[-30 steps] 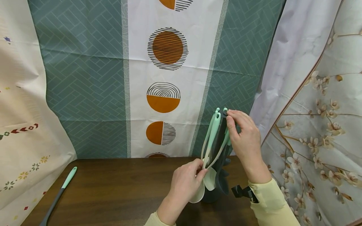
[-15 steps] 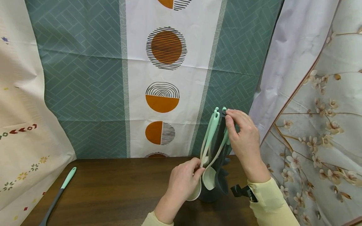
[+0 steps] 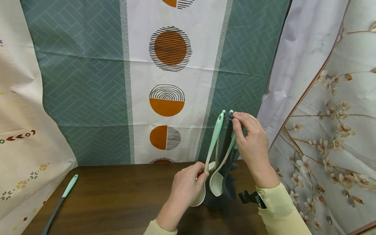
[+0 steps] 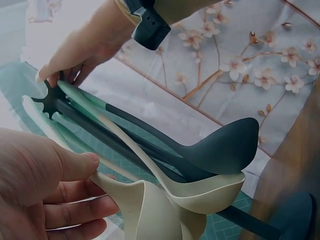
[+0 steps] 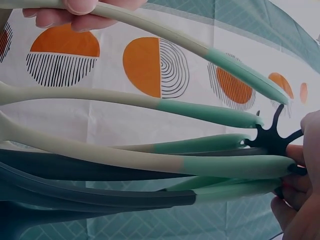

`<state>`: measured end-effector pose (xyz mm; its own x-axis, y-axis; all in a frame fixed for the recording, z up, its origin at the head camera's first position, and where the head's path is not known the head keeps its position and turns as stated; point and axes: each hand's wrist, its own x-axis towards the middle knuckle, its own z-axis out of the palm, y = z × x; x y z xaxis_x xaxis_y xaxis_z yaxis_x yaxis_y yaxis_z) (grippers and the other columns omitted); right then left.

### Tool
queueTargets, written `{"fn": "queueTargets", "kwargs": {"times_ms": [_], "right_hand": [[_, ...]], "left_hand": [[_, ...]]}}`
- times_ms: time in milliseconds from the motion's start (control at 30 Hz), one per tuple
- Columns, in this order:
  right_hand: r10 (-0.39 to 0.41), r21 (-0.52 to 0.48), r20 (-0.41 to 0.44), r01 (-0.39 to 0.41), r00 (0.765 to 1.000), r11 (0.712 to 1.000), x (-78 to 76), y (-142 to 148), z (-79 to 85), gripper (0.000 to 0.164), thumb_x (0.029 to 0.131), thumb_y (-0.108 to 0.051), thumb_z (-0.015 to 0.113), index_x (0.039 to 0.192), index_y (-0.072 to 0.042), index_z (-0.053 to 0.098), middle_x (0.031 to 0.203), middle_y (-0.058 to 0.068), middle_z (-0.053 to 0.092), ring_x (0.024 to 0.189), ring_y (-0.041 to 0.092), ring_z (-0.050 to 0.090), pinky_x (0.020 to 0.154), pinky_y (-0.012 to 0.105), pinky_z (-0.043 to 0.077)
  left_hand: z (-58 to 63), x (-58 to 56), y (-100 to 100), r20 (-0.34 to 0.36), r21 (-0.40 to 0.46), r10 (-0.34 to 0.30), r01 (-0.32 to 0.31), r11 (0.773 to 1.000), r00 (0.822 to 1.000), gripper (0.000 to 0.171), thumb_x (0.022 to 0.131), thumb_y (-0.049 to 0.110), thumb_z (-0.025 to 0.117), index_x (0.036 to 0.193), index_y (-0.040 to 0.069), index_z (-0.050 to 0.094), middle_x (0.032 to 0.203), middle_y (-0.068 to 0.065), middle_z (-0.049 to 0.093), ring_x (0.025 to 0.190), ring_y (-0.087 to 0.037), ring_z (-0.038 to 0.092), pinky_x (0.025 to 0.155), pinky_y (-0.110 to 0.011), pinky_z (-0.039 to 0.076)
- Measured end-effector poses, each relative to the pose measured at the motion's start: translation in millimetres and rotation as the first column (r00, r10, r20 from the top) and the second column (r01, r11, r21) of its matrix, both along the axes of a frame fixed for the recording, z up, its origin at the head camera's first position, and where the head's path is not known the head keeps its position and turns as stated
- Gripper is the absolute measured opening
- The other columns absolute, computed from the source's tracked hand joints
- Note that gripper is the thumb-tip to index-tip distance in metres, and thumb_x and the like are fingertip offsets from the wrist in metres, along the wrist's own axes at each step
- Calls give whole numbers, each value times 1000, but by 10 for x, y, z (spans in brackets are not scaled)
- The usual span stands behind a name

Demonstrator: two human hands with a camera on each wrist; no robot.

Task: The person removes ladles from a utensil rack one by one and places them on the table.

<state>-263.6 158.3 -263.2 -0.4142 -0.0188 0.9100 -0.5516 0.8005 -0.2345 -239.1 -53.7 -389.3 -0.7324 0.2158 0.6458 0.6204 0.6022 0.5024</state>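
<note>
My left hand point(image 3: 186, 186) pinches the cream neck of a spoon point(image 3: 215, 133) with a mint handle, thumb against the fingers. In the right wrist view, the handle's tip touches or nearly touches a hook of the dark utensil rack point(image 5: 272, 140); which, I cannot tell. My right hand point(image 3: 252, 143) holds the top of this rack beside its hooks. Around the post point(image 3: 227, 135) hang other mint-handled utensils, among them a cream ladle point(image 4: 210, 194) and a dark ladle point(image 4: 225, 150). The held spoon's bowl point(image 3: 200, 196) is partly hidden behind my left hand.
On the brown table point(image 3: 117, 199), at the far left, lies a utensil point(image 3: 61, 199) with a mint handle and dark shaft, its end cut off by the frame. A patterned cloth point(image 3: 88, 98) hangs behind the table, and a floral curtain point(image 3: 332, 147) stands close on the right.
My left hand has drawn the spoon's lower part a little left, away from the other utensils. My right hand stays at the rack's top. The head view has shifted slightly.
</note>
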Motion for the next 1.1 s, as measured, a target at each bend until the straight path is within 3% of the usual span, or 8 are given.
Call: {"fn": "queueTargets", "kwargs": {"times_ms": [267, 567, 800, 1100], "right_hand": [[-2, -15, 9, 3, 1000, 1000, -14, 7, -5, 34, 114, -27, 63, 137, -6, 78, 139, 9, 75, 139, 30, 62, 119, 55, 44], [-3, -11, 5, 3, 1000, 1000, -20, 6, -10, 34, 114, -27, 64, 136, -6, 78, 138, 9, 75, 139, 31, 63, 119, 55, 44], [-1, -6, 11, 1, 1000, 1000, -13, -5, 10, 34, 112, -28, 68, 135, -6, 78, 139, 9, 75, 139, 30, 62, 118, 56, 45], [-14, -20, 23, 15, 1000, 1000, 15, -4, 12, 32, 112, -26, 68, 133, -6, 79, 138, 8, 75, 138, 29, 63, 114, 58, 48]], "left_hand": [[43, 12, -37, 9, 10, -13, 13, 1000, 1000, 16, 96, 17, 89, 98, 20, 73, 83, 11, 71, 67, -6, 55, 62, -29, 46], [27, 2, -57, -2, 17, 4, -4, 1000, 1000, 15, 96, 17, 89, 97, 21, 74, 86, 11, 75, 69, -7, 59, 62, -30, 47], [36, 3, -96, 28, 17, 21, -21, 1000, 999, 12, 98, 22, 87, 100, 21, 75, 89, 10, 76, 70, -7, 59, 64, -29, 48], [28, 38, -154, 0, -6, 46, -46, 999, 999, 13, 98, 18, 87, 99, 20, 74, 85, 11, 72, 67, -6, 58, 61, -29, 46]]}}
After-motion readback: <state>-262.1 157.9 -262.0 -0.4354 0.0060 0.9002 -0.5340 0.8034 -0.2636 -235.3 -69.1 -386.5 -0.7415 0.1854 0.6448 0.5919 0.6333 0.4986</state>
